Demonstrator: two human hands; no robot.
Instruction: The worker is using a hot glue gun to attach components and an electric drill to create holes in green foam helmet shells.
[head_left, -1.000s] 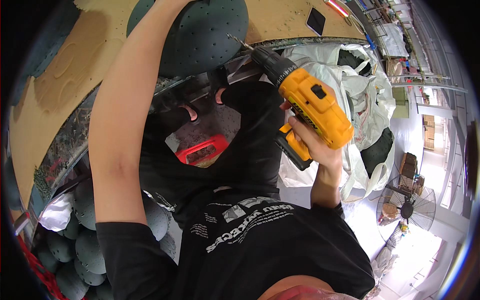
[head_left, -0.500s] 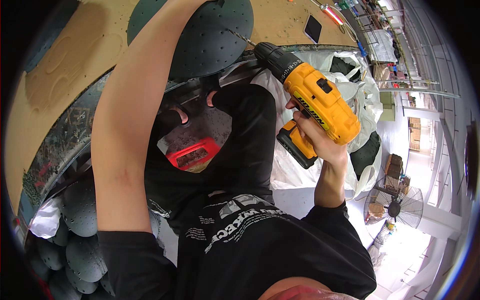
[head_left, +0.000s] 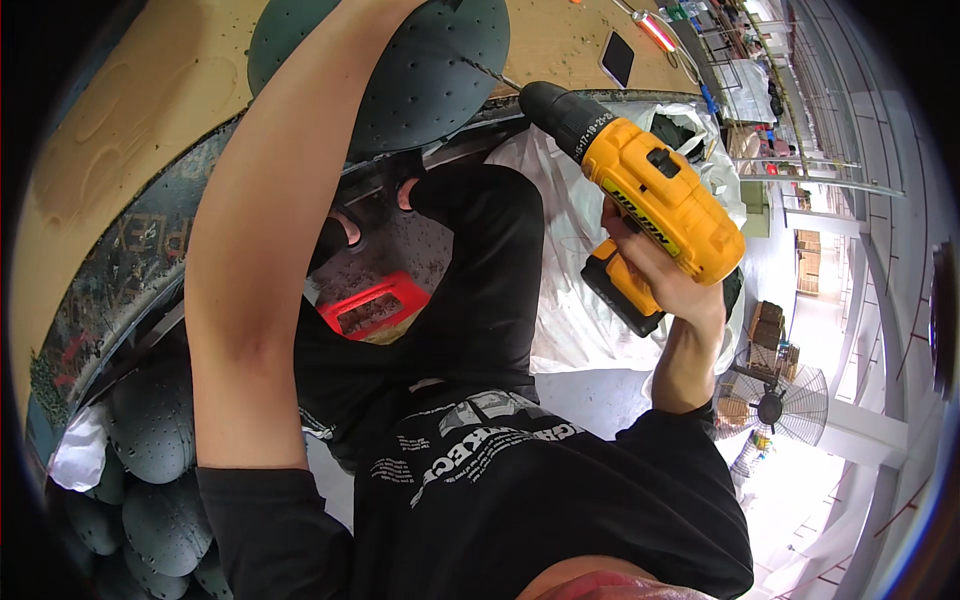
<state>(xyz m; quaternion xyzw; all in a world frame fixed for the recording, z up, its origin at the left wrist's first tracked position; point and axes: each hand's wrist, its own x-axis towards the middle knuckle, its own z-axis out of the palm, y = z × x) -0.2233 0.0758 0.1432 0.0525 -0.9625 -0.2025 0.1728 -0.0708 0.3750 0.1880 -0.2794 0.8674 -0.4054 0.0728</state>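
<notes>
My right hand [head_left: 672,268] is wrapped round the grip of a yellow and black cordless drill [head_left: 670,195]. The drill's twist bit [head_left: 488,72] points left at a dark green-grey round panel [head_left: 435,95], dotted with small holes or dimples. The bit's tip overlaps the panel in view; whether it touches cannot be told. My left forearm [head_left: 270,200] stretches across the panel to the top edge, where the picture cuts off the left hand and hides its fingers. The panel lies at the near edge of a tan worktable [head_left: 150,120].
Similar dark round pieces [head_left: 165,520] are piled at lower left beside crumpled white material [head_left: 80,450]. A red plastic item [head_left: 375,300] sits on the floor between my legs. White sacks [head_left: 570,260] stand at right. A phone [head_left: 617,58] lies on the table; a fan [head_left: 770,408] stands farther right.
The drill and my right hand have shifted slightly right and down, with the bit drawn a little away from the panel's middle. My left forearm has moved slightly.
</notes>
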